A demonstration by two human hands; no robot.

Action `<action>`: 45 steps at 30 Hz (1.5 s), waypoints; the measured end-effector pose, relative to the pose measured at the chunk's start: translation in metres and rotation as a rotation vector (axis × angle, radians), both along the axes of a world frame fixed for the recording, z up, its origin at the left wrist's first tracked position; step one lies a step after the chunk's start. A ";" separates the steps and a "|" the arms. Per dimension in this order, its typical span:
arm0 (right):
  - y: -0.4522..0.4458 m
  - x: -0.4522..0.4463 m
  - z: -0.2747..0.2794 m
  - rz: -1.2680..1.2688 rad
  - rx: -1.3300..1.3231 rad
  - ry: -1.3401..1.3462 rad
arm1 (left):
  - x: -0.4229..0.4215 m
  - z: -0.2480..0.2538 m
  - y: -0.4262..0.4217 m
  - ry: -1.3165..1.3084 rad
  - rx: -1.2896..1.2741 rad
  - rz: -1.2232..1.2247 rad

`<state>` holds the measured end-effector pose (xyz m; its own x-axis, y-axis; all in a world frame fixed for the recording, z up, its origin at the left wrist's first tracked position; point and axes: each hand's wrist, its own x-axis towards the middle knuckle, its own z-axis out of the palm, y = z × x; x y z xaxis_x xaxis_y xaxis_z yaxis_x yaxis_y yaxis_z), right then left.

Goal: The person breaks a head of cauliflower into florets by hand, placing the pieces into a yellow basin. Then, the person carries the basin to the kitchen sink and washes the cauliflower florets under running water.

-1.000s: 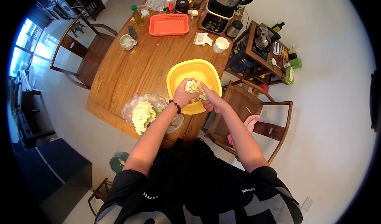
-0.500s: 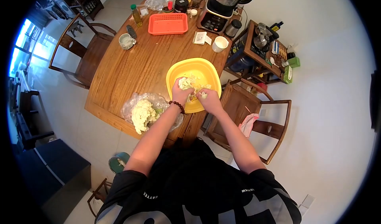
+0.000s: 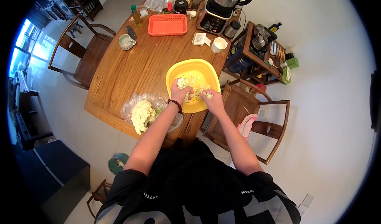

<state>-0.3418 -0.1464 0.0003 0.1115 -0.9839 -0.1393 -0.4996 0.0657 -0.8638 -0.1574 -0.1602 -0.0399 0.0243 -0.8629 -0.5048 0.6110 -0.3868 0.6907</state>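
Note:
Over the yellow basin [image 3: 174, 70], my left hand [image 3: 179, 93], with a dark bead bracelet at the wrist, is closed around a cauliflower piece [image 3: 183, 82]. My right hand [image 3: 213, 101], at the basin's right side, pinches a small cauliflower floret [image 3: 208, 94]. The two hands are a little apart. Several small florets [image 3: 193, 79] lie inside the basin. To the left of my left forearm, a large cauliflower head [image 3: 143, 113] rests on a clear plastic bag [image 3: 158, 101] at the table's near edge.
On the wooden table [image 3: 131, 71] stand a red basket [image 3: 167, 25], a blender [image 3: 216, 17], a white cup [image 3: 219, 45], a grey mug [image 3: 127, 42] and several bottles. A chair [image 3: 230, 109] is at the right, beside a small shelf [image 3: 251, 45]. A green bin [image 3: 118, 163] stands below.
The hands have moved apart from their shared hold on the cauliflower. A small floret now shows separately in my right hand, while the larger piece stays in my left.

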 end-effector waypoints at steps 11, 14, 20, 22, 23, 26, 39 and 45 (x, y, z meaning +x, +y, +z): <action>0.003 -0.006 -0.006 -0.056 0.080 0.043 | 0.012 0.001 0.000 -0.078 0.088 -0.181; 0.005 0.000 0.001 -0.055 0.082 0.036 | 0.012 0.002 0.005 -0.119 0.019 -0.242; 0.014 0.023 -0.008 0.051 0.058 -0.025 | 0.037 0.009 0.019 -0.117 0.016 -0.199; 0.024 0.034 -0.007 0.074 0.087 -0.094 | 0.054 0.021 0.026 -0.129 0.052 -0.156; 0.027 0.041 -0.009 0.091 0.108 -0.163 | 0.063 0.024 0.029 -0.142 0.078 -0.118; 0.046 0.067 -0.023 0.218 0.031 -0.205 | 0.091 0.026 0.046 -0.118 0.042 -0.067; 0.089 0.146 -0.097 0.393 0.137 0.354 | 0.139 0.026 0.110 0.011 0.077 0.043; 0.091 0.132 -0.114 0.402 0.053 0.195 | 0.129 0.030 0.107 0.057 0.118 0.033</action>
<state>-0.2103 -0.0555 -0.1141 0.4501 -0.8588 -0.2448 -0.6474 -0.1250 -0.7519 -0.0284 -0.0528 -0.0097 0.0199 -0.7969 -0.6038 0.6617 -0.4422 0.6055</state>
